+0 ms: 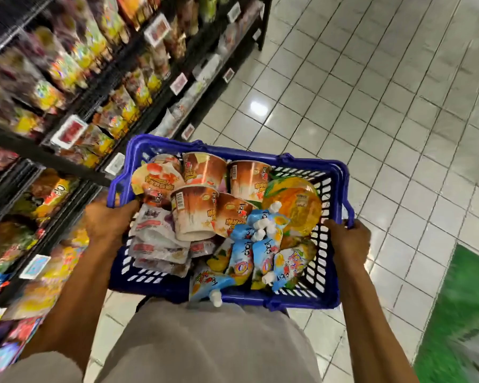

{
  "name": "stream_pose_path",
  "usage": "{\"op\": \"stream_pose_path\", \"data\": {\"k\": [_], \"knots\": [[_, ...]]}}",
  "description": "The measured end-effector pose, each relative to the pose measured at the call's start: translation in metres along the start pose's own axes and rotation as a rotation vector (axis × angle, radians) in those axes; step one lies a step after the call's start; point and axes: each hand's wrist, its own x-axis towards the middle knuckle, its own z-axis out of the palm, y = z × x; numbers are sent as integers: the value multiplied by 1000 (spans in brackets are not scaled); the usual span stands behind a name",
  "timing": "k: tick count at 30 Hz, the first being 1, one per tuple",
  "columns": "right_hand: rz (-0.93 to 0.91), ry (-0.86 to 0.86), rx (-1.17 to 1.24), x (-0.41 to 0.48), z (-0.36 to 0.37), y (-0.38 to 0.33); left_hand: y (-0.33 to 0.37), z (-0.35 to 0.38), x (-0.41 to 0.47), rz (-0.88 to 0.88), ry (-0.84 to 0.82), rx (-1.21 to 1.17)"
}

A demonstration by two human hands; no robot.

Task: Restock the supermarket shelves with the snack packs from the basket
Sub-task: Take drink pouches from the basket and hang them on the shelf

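Blue slotted plastic basket (155,286) is held at frame centre, in front of the torso, by both side rims. Left grip (108,219) is closed over the left rim, fingers reaching onto the inside edge. Right grip (349,241) is curled round the right rim near its corner.

Edges and room: black supermarket shelving (105,87) runs along the left of the frame, blurred, faced with white-and-red price tags (69,131). The basket's left rim sits near the shelf edge, not touching. Open pale tiled floor (371,106) fills the upper right. A green mat (459,313) is seen at lower right, well apart from the basket.

Basket contents, piled loosely:
- brown-and-white snack cups (194,217) lying tilted or on their sides, at rear and centre
- round orange-lidded tub (293,205) leaned against the right wall
- light-blue spouted pouches (241,258) at front right, one hanging over the near rim
- clear flat packs with red labels (155,239) stacked at front left

Shelves are seen stocked with bagged snacks; detail cannot be read through the blur.
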Motion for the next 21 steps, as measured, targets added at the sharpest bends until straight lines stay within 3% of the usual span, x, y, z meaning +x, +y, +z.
{"op": "stream_pose_path", "data": {"k": [15, 21], "knots": [[-282, -194, -323, 186, 105, -265, 108, 111, 64, -385, 147, -130], [-400, -320, -409, 235, 158, -344, 131, 147, 56, -533, 249, -329]]}}
